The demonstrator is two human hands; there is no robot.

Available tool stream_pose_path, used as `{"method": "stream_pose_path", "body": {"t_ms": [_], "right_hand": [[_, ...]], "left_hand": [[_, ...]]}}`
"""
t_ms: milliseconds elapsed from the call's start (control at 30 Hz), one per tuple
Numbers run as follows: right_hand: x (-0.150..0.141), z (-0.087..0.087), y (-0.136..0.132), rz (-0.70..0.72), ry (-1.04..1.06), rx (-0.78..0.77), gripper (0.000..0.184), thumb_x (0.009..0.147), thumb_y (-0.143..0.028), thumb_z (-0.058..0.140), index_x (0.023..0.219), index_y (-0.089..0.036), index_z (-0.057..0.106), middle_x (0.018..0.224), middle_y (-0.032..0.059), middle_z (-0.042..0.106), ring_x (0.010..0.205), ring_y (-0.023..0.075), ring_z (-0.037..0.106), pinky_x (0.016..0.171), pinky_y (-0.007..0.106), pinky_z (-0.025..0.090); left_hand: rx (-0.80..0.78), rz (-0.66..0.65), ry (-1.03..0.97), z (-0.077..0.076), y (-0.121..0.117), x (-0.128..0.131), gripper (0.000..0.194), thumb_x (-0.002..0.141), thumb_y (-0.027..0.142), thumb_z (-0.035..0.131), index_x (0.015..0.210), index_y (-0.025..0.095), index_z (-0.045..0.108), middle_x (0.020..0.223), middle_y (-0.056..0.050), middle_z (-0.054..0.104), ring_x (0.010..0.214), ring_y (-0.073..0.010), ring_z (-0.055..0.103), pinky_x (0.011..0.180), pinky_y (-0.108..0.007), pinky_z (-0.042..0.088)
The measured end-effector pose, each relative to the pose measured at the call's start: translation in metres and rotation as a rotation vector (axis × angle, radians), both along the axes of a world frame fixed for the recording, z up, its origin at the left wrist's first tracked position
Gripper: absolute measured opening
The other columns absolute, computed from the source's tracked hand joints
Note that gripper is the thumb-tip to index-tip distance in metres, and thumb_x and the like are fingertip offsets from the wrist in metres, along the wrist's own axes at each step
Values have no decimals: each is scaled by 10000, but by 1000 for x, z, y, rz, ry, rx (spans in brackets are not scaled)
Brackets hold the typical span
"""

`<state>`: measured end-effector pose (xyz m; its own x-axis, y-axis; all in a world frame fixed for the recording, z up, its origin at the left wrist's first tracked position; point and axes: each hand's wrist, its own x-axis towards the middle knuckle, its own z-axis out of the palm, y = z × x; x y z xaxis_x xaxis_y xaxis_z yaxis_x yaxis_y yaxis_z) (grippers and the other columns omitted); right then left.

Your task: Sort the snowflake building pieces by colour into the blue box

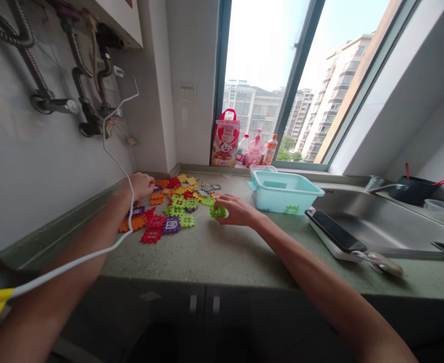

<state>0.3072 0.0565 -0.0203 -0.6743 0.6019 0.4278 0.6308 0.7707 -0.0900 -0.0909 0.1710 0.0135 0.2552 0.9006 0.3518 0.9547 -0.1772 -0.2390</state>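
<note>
Colourful plastic interlocking tiles, red (152, 235), purple (171, 225), orange (156, 199) and yellow (183, 178), lie spread over the left part of the counter. My right hand (234, 209) pinches a green interlocking tile (217, 210) at the right edge of the spread. Another green tile lies just behind it. At the far left of the pile is my left hand (142, 184), smeared by motion, close to purple and orange tiles; its fingers are not clear enough to read.
A turquoise plastic tub (282, 189) with a green tile in it stands right of the tiles. Beyond it are a steel sink (373, 217) and a phone (335, 230) on a white object. A white cable (112, 156) hangs across my left arm. Bottles (255, 151) stand on the windowsill.
</note>
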Motion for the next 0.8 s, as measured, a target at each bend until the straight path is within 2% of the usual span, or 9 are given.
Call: {"method": "stream_pose_path", "body": {"t_ms": [100, 233, 333, 433, 500, 633, 700, 800], "right_hand": [[28, 25, -2, -54, 75, 180, 239, 886, -282, 705, 1118, -230, 687, 1219, 105, 697, 1147, 272, 598, 1023, 391, 475], [84, 55, -5, -420, 143, 382, 271, 904, -276, 652, 1169, -239, 694, 1352, 115, 659, 1267, 327, 547, 1099, 476, 439], [121, 63, -6, -677, 201, 476, 286, 926, -304, 610, 1191, -224, 683, 1362, 122, 660, 1265, 333, 551, 1092, 485, 437], [142, 61, -3, -808, 238, 515, 298, 934, -341, 596, 1181, -198, 683, 1273, 136, 705, 1207, 325, 593, 1052, 452, 458], [147, 57, 1, -878, 234, 475, 320, 915, -368, 628, 1166, -185, 700, 1174, 144, 742, 1131, 329, 638, 994, 434, 483], [149, 53, 8, -1026, 223, 230, 346, 859, -465, 706, 1099, -221, 756, 985, 114, 790, 958, 324, 713, 883, 411, 508], [148, 54, 9, -1045, 232, 131, 340, 841, -500, 720, 1063, -249, 776, 965, 92, 800, 939, 312, 728, 863, 395, 510], [147, 55, 7, -1043, 233, 82, 346, 833, -522, 718, 1054, -264, 786, 1001, 86, 807, 961, 306, 736, 851, 381, 513]], "left_hand": [[-75, -1, -55, 0, 6, -14, 371, 882, 379, 494, 1058, 224, 782, 1121, -85, 781, 1054, -275, 701, 859, -315, 501], [-129, -229, -109, -4, 2, 3, 388, 885, 428, 492, 1084, 237, 766, 1117, -50, 774, 1012, -231, 703, 888, -283, 505], [-124, -330, -107, -7, -2, 21, 410, 893, 453, 500, 1142, 244, 749, 1191, -55, 746, 1042, -239, 693, 923, -291, 505], [-121, -357, -89, -9, -4, 31, 409, 918, 457, 490, 1167, 247, 738, 1234, -61, 730, 1063, -253, 690, 932, -304, 505], [-128, -375, -68, -10, -4, 33, 402, 936, 447, 470, 1172, 258, 736, 1231, -52, 733, 1060, -248, 695, 924, -302, 508], [-162, -396, -46, -12, -3, 32, 384, 930, 421, 470, 1144, 274, 753, 1207, -41, 753, 1049, -232, 703, 924, -291, 509], [-186, -395, -52, -14, -3, 30, 370, 913, 417, 493, 1120, 278, 766, 1187, -43, 766, 1043, -237, 708, 923, -300, 511], [-221, -389, -55, -15, -1, 28, 363, 901, 428, 509, 1105, 287, 774, 1168, -41, 779, 1044, -242, 715, 918, -305, 513]]}}
